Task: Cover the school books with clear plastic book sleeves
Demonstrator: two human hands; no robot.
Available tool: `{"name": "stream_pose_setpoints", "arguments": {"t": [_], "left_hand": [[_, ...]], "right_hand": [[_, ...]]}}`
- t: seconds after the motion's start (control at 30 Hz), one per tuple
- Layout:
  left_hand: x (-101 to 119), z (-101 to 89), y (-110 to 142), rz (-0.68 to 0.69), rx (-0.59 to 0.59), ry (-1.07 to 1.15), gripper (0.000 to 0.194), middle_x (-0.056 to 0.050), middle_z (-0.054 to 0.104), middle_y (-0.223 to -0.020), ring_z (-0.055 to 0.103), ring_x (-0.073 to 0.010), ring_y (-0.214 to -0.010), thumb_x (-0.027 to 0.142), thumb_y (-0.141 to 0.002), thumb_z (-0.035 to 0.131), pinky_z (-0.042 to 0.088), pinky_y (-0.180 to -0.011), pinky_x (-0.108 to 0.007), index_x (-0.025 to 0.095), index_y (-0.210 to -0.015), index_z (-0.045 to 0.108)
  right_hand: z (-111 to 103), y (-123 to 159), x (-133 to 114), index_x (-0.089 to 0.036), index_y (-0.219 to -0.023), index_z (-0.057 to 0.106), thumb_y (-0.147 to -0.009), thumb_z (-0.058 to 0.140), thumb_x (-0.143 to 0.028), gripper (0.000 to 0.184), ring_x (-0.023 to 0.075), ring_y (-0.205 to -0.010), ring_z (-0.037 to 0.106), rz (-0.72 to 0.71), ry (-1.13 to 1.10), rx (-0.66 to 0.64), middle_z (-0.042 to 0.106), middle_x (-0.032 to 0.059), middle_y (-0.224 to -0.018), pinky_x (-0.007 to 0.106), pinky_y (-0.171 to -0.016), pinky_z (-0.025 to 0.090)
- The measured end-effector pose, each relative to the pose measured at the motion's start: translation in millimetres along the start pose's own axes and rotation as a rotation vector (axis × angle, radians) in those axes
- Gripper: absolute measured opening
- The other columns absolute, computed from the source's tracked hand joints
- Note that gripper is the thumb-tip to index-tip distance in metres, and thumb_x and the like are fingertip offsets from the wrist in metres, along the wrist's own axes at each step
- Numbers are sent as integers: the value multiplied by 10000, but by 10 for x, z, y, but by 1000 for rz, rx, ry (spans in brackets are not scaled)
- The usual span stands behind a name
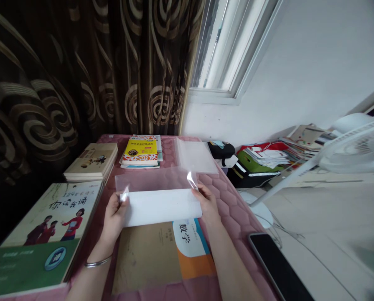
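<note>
A clear plastic book cover (157, 179) with a white backing sheet (162, 207) is stretched level between my hands. My left hand (115, 212) pinches its left end, thumb on top, and a silver bangle circles that wrist. At the opposite end, my right hand (207, 202) is closed on the cover's edge. Light glints off the plastic near both thumbs. Below the white sheet lies a textbook (149, 255) with a brown, blue and orange cover; the sheet hides its far edge. Whether the cover touches the book, I cannot tell.
Large books (45, 238) are stacked at the left, with smaller brown books (91, 161) behind. A yellow-covered book (142, 149) tops another pile. Plastic sheets (197, 156) lie at the back right. A black phone (277, 265) rests by the right edge, near a white fan (356, 144).
</note>
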State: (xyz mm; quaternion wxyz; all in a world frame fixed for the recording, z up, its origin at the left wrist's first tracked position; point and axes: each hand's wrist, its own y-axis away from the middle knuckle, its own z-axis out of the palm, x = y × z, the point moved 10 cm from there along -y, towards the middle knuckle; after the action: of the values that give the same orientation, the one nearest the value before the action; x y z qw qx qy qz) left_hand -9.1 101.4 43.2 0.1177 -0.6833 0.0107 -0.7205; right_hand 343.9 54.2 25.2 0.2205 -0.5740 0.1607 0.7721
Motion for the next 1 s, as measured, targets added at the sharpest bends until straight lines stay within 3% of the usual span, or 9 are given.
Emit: {"name": "stream_pose_setpoints", "arguments": {"t": [0.2, 0.37, 0.6, 0.8, 1.0], "left_hand": [[-8, -25, 3, 39, 33, -11, 304, 17, 618, -838, 559, -174, -823, 325, -666, 731, 437, -693, -251, 249, -937, 615], [19, -40, 14, 93, 36, -23, 261, 11, 621, -924, 566, -156, -862, 287, -726, 682, 436, -705, -235, 271, -977, 612], [-4, -43, -15, 32, 15, -70, 270, 2, 627, -817, 556, -150, -725, 313, -691, 722, 407, -605, -230, 233, -931, 628], [-57, -25, -30, 11, 29, -11, 354, 15, 640, -785, 527, -129, -648, 299, -633, 745, 379, -586, -226, 219, -943, 594], [-45, -7, 15, -33, 24, -2, 340, 3, 671, -785, 574, -144, -674, 303, -630, 723, 401, -612, -239, 210, -924, 579]], "right_hand": [[-22, 2, -8, -212, -706, 647, -679, 763, -530, 340, 114, -541, 427, -83, 128, -22, 530, -30, -613, 255, -488, 333], [-46, -15, 63, -212, -742, 673, -610, 803, -524, 362, 132, -563, 477, -21, 70, 1, 589, -13, -655, 260, -498, 363], [-40, 7, 51, -228, -700, 653, -607, 798, -530, 348, 140, -553, 480, -19, 56, 14, 603, -7, -640, 269, -486, 376], [-63, -29, 48, -234, -873, 722, -546, 838, -484, 429, 147, -586, 512, -37, 26, 15, 631, -4, -695, 267, -509, 395], [-111, -24, 103, -202, -689, 669, -529, 827, -563, 426, 135, -532, 481, -17, 101, 60, 594, -3, -611, 262, -471, 362]]}}
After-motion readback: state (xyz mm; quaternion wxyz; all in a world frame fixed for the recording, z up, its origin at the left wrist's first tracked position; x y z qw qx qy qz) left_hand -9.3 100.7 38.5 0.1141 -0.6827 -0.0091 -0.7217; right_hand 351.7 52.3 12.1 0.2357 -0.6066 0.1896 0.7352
